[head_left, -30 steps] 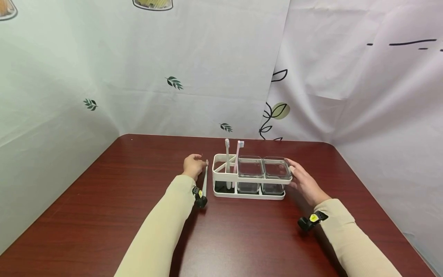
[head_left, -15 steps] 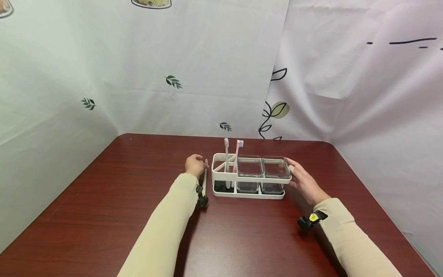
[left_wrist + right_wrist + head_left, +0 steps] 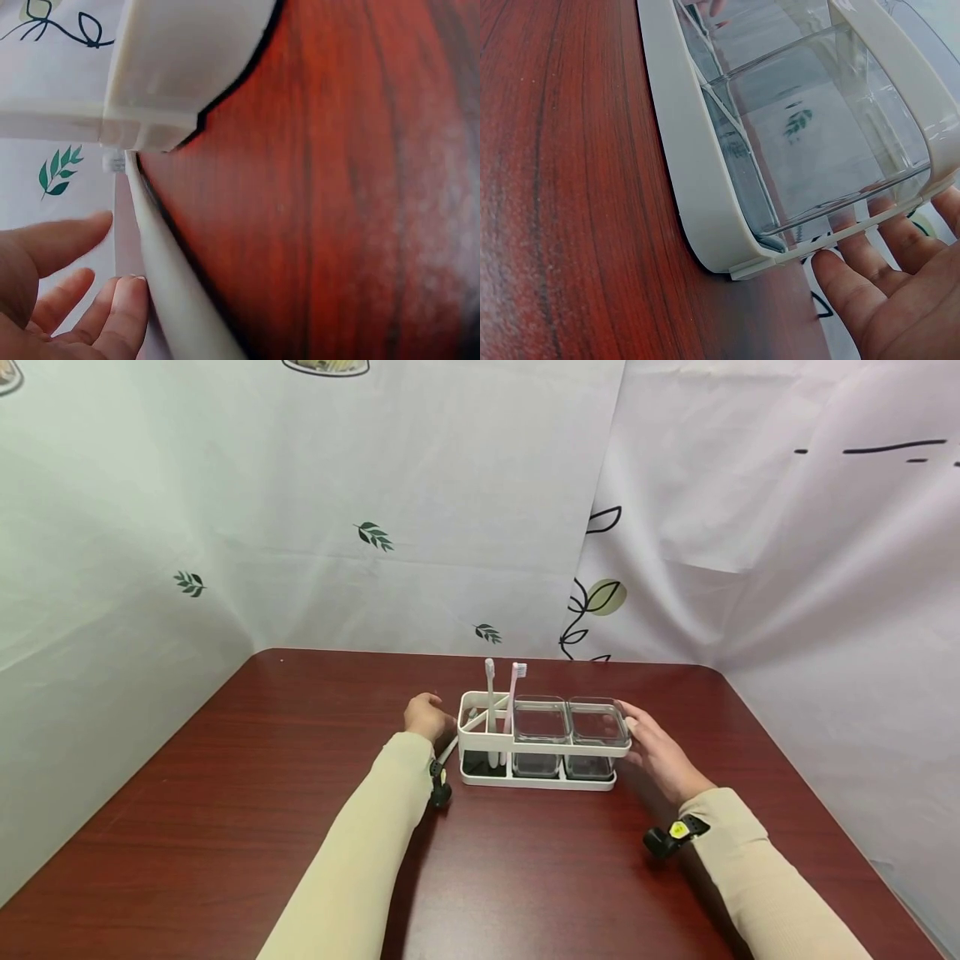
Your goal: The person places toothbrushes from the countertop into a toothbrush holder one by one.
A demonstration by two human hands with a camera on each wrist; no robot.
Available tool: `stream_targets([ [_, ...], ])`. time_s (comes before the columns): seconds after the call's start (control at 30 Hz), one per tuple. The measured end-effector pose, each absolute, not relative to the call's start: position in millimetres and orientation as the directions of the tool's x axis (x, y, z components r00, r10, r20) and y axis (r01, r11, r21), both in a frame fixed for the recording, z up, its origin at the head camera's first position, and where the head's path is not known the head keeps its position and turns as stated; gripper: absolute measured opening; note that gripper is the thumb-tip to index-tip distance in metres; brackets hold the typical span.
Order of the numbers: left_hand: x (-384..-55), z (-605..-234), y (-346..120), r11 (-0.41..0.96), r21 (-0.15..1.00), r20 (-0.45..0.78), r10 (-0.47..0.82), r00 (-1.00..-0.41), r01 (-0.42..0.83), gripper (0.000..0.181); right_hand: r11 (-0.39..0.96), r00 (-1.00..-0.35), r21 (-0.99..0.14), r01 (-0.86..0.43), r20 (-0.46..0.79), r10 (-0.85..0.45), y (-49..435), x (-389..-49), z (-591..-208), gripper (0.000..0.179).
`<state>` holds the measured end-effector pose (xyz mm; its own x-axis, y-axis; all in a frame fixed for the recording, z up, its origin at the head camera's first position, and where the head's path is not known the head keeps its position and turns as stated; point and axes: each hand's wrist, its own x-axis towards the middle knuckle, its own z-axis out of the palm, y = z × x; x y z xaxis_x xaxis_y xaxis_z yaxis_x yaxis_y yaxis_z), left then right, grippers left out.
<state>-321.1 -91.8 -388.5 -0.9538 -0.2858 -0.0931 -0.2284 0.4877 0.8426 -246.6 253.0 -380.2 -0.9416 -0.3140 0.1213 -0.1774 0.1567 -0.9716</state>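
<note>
A white two-tier toothbrush holder [image 3: 486,782] stands on the table, with a white toothbrush [image 3: 491,693] and a pink toothbrush [image 3: 512,697] upright in its left part. Two clear cups [image 3: 542,722] fill its middle and right compartments. Left of it another white toothbrush [image 3: 176,277] lies slanted, its bristled head by the holder's end. Beside its handle is my left hand [image 3: 426,718], fingertips [image 3: 131,292] right at the handle and thumb and fingers apart. My right hand [image 3: 663,758] rests against the holder's right end, with extended fingers [image 3: 862,259] along that end wall.
The dark red wooden table [image 3: 525,877] has rounded far corners. White cloth [image 3: 450,510] with printed leaves hangs behind it and at both sides. A black camera strap [image 3: 678,835] sits on each wrist.
My left hand has moved slightly right, towards the holder. The loose toothbrush has swung from nearly straight to slanted, its head shifting right. My right hand has stayed at the holder's end.
</note>
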Motion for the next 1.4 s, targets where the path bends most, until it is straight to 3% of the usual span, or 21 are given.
stream_targets([
  [0.47,-320,-389,-85,0.647,0.756,-0.014,-0.131,-0.991,-0.096,0.033,0.16,-0.941,-0.971,-0.175,0.117,-0.318,253,-246,-379,0.061],
  [1.03,-320,-389,-81,0.684,0.729,0.037,-0.083,-0.996,-0.03,0.019,0.15,-0.943,-0.972,-0.179,0.126,-0.309,253,-246,-380,0.062],
  [1.17,-356,-429,-89,0.687,0.723,0.142,-0.041,-0.989,0.076,0.012,0.15,-0.942,-0.971,-0.185,0.132,-0.308,253,-245,-379,0.062],
  [1.3,-369,-437,-91,0.672,0.739,0.106,-0.05,-0.993,0.045,0.01,0.153,-0.942,-0.971,-0.182,0.128,-0.309,253,-245,-379,0.061],
  [1.4,-336,-401,-85,0.672,0.74,0.017,-0.076,-0.997,-0.039,0.015,0.156,-0.942,-0.971,-0.181,0.125,-0.311,253,-246,-379,0.061],
])
